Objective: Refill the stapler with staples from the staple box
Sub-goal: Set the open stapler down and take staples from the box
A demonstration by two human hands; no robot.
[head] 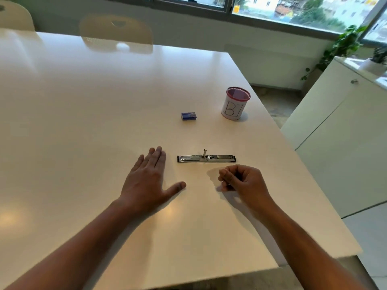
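The stapler [206, 158] lies unfolded flat on the white table [83, 114], its metal channel facing up and a small post standing at its middle. A small blue staple box [188, 116] sits shut farther back on the table. My left hand [149, 181] rests flat on the table just left of the stapler, fingers spread and holding nothing. Just in front of the stapler's right half is my right hand [240, 181], curled into a loose fist; I cannot see anything inside it.
A white cup [235, 103] with a red rim and "BI" written on it stands behind and right of the stapler. The table's right edge runs close by, with a white cabinet [335, 126] beyond. Two chairs stand at the far side.
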